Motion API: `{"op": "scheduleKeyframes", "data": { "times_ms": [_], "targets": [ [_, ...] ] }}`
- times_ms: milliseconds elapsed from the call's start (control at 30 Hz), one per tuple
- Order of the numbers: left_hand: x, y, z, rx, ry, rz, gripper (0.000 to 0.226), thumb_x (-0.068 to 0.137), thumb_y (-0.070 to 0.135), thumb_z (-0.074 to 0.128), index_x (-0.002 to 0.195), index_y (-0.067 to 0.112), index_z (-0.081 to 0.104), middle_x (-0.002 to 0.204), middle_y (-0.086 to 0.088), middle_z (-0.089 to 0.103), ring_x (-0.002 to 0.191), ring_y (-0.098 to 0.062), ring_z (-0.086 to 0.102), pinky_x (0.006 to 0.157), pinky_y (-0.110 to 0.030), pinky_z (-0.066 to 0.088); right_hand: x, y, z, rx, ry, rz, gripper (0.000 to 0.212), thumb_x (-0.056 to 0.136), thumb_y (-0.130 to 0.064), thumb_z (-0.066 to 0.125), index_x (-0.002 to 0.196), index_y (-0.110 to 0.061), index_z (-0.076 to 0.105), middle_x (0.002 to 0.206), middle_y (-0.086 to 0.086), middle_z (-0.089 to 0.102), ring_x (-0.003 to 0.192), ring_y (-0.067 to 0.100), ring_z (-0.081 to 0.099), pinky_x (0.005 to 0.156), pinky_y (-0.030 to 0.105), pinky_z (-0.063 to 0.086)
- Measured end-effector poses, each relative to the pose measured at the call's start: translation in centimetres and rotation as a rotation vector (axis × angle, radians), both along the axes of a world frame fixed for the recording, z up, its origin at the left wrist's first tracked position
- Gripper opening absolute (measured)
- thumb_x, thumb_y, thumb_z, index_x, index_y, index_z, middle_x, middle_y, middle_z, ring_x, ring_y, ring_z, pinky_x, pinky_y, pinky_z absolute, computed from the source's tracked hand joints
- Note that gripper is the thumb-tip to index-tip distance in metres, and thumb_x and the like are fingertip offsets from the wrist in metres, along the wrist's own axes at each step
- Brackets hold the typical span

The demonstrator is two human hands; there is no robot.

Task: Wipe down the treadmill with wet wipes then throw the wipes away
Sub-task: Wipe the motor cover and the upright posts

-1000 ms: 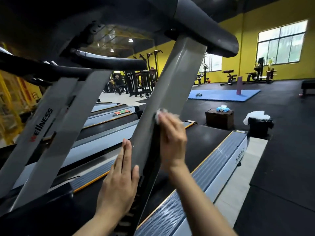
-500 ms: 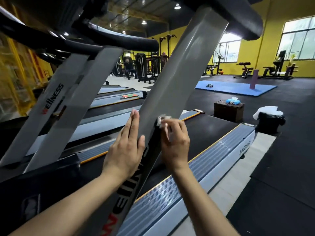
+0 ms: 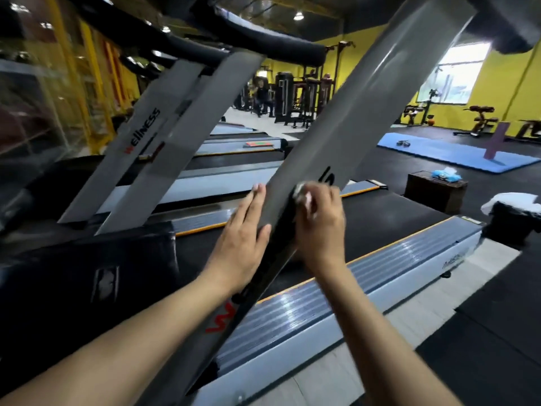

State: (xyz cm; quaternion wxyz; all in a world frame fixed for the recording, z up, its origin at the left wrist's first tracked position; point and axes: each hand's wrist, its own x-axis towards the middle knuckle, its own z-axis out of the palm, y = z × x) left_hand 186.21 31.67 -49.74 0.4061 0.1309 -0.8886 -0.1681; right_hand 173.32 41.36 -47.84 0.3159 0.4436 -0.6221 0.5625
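The treadmill's grey slanted upright (image 3: pixel 345 136) runs from the top right down to the bottom centre, with its black belt (image 3: pixel 389 221) and grey side rail (image 3: pixel 366 291) behind it. My right hand (image 3: pixel 320 227) grips a crumpled white wet wipe (image 3: pixel 303 194) against the upright's right edge. Flat on the upright's left face lies my left hand (image 3: pixel 243 244), fingers straight. A blue pack of wipes (image 3: pixel 446 174) sits on a dark wooden box (image 3: pixel 433 190) at the right. A black bin with a white liner (image 3: pixel 513 212) stands at the far right.
A second treadmill's uprights (image 3: pixel 164 142) and black handrails (image 3: pixel 210 45) fill the left. More treadmill decks lie behind. A blue mat (image 3: pixel 456 153), weight machines (image 3: pixel 295 98) and yellow walls are at the back. Black rubber floor spreads right.
The view has tilted and come closer to the upright. My right hand keeps the wipe pressed on the upright's edge, and my left hand stays flat on its left face.
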Motion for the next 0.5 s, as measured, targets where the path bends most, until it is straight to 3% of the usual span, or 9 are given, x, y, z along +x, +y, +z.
{"op": "scheduleKeyframes", "data": {
  "times_ms": [100,200,333,500],
  "targets": [
    [5.8,-0.1,-6.3,0.126,-0.011,0.153,0.064,0.105,0.036,0.047,0.161,0.019,0.02,0.166,0.003,0.022,0.152,-0.008,0.02,0.124,-0.03,0.019,-1.9,-0.3,5.5,-0.029,0.076,-0.09,0.018,0.096,-0.007,0.056,0.109,-0.01,0.067,0.104,0.013,0.056,0.094,0.028,0.055,0.086,0.039,0.048],
    [9.9,0.1,-11.2,0.178,-0.075,0.388,0.069,0.1,0.059,0.031,0.16,0.024,0.023,0.161,0.001,0.036,0.147,-0.018,0.034,0.116,-0.043,0.031,-1.3,-0.8,7.2,0.098,0.173,-0.178,0.03,0.088,-0.003,0.054,0.112,-0.014,0.068,0.11,0.015,0.055,0.099,0.033,0.054,0.087,0.037,0.046],
    [10.4,0.0,-11.9,0.157,-0.132,0.423,0.067,0.1,0.057,0.031,0.16,0.028,0.021,0.161,0.004,0.035,0.145,-0.018,0.037,0.113,-0.043,0.034,3.4,-1.8,2.6,0.399,0.397,-0.292,0.031,0.087,-0.005,0.05,0.115,-0.006,0.063,0.116,0.021,0.054,0.101,0.039,0.05,0.089,0.045,0.041],
    [11.2,-0.5,-11.8,0.214,-0.164,0.344,0.069,0.098,0.054,0.039,0.159,0.033,0.018,0.161,0.004,0.035,0.144,-0.019,0.04,0.112,-0.049,0.037,8.8,-2.7,-1.5,0.643,0.682,-0.256,0.034,0.08,-0.01,0.043,0.101,0.003,0.067,0.096,0.023,0.057,0.087,0.037,0.053,0.079,0.044,0.039]
  ]
}}
